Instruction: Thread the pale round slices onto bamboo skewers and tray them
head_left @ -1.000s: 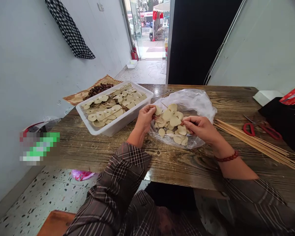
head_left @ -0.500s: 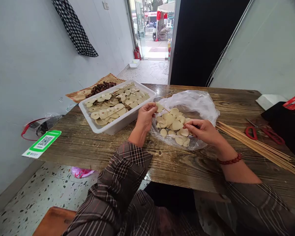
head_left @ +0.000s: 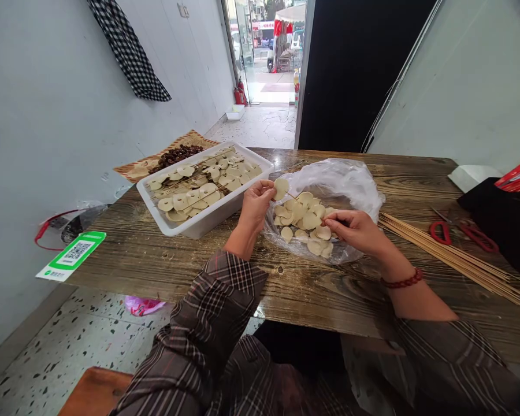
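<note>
Between the thumb and fingers of my left hand (head_left: 256, 203) is a pale round slice (head_left: 281, 189), held up over the near left side of a clear plastic bag (head_left: 346, 176). My right hand (head_left: 351, 228) is closed in a pinch on a thin bamboo skewer (head_left: 293, 197), whose tip end points towards that slice; much of the stick blends into the pile behind it. Loose pale slices (head_left: 307, 221) lie in the opened bag under both hands. To the left, a white plastic tub (head_left: 208, 222) holds many such slices, several threaded on sticks.
A bundle of bamboo skewers (head_left: 450, 257) lies on the right of the wooden table (head_left: 190, 260), beside red-handled scissors (head_left: 441, 232). Dark red dried fruit (head_left: 175, 156) rests on patterned paper behind the tub. A green QR card (head_left: 75, 254) sits at the left edge.
The slice in my left hand has turned to show more of its flat face. My right hand has hardly moved. The whole view has shifted slightly.
</note>
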A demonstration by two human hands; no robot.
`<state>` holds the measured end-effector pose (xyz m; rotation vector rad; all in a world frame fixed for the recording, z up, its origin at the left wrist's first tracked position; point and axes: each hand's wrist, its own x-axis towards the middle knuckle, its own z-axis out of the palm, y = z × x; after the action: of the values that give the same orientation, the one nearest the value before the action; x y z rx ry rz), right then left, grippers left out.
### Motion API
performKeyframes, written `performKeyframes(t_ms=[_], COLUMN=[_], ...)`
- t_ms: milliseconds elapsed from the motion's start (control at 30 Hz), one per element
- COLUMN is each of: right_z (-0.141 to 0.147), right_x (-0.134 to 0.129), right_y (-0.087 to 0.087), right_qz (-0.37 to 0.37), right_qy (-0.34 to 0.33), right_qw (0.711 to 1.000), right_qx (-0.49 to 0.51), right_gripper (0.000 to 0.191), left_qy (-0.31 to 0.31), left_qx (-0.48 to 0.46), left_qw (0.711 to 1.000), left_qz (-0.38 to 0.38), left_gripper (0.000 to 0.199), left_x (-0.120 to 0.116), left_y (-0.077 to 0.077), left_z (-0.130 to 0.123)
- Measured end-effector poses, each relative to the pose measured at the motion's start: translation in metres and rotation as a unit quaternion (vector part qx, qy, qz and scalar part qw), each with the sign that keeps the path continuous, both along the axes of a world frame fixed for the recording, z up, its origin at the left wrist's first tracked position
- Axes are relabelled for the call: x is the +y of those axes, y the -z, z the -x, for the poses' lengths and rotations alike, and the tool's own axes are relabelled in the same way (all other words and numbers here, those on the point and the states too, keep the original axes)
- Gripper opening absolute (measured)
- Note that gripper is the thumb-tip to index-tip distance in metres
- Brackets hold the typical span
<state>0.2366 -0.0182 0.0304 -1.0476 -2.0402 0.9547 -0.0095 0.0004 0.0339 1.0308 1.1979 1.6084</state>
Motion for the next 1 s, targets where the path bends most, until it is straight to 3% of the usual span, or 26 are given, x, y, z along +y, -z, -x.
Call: performKeyframes(t_ms=[167,367,567,1000], right_z=[0.001,0.002,0.004,0.003], right_x=[0.000,-0.001,-0.002,-0.001], right_y=[0.001,0.001,-0.001,0.003], right_qz=[-0.030,-0.039,-0.041,-0.049], right_qy=[-0.002,0.004,0.005,0.002], right_qw=[0.999,0.999,0.999,0.999], right_qx=[-0.020,-0.027,-0.020,-0.022], right_gripper=[0.030,0.028,0.027,0.024], left_qy=[-0.012,-0.002,-0.025,-0.006], left_qx=[0.029,0.030,0.025,0.061], left_qw=[0.999,0.999,0.999,0.997], left_qz=[-0.024,-0.021,-0.014,-0.038], left_gripper=[0.008,0.019,0.014,0.010], left_x=[-0.002,-0.001,0.002,0.005], left_y=[-0.002,0.001,0.004,0.008], left_z=[-0.002,-0.003,0.000,-0.002])
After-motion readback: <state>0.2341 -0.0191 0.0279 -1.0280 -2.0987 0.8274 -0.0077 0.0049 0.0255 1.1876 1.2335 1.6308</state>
